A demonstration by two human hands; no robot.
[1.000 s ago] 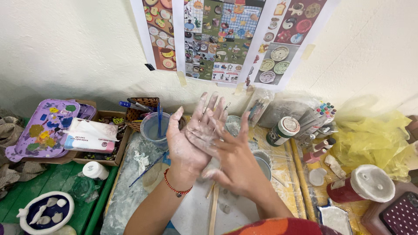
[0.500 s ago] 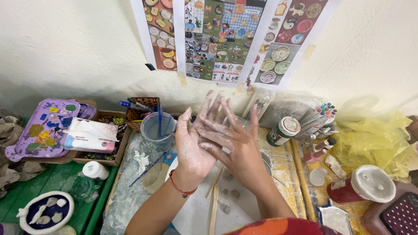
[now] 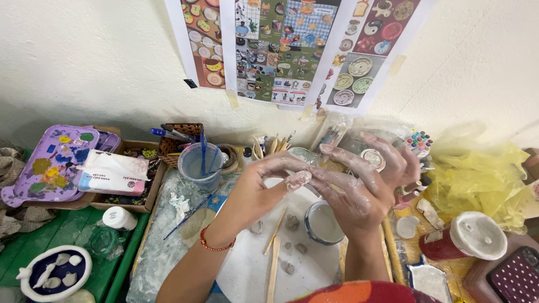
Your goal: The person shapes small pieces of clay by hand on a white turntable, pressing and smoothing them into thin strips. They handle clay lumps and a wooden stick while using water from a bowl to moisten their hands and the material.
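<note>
Head view: both hands up over the desk [image 3: 168,264], clay-smeared. Left hand [image 3: 264,188] curls in, thumb & fingers [image 3: 283,163] pinching a small pale clay lump [image 3: 297,179] at its tips. Right hand [image 3: 359,188] meets it from the other side: forefinger touches the lump, the other fingers spread loose & open towards the wall, gripping nothing. The lump sits betw. the two hands, held clear above a round white board [image 3: 247,269].

Under the hands: a small bowl of grey slip [image 3: 323,224], wooden sticks [image 3: 275,247], a few clay crumbs [image 3: 292,221] on the board. Left hand's wrist has a red bracelet [image 3: 216,244].

Left of the hands: a blue-tinted water cup [image 3: 199,165] w/ brushes, a tissue pack [image 3: 112,174] in a cardboard tray, a purple paint palette [image 3: 53,165], a white-capped bottle [image 3: 119,217], a blue-rimmed dish [image 3: 53,272].

Right: a red bottle w/ white cap [image 3: 463,241] lying down, a yellow plastic bag [image 3: 477,174], marker caps [image 3: 418,143]. Picture sheets [image 3: 292,50] taped on the wall behind.
</note>
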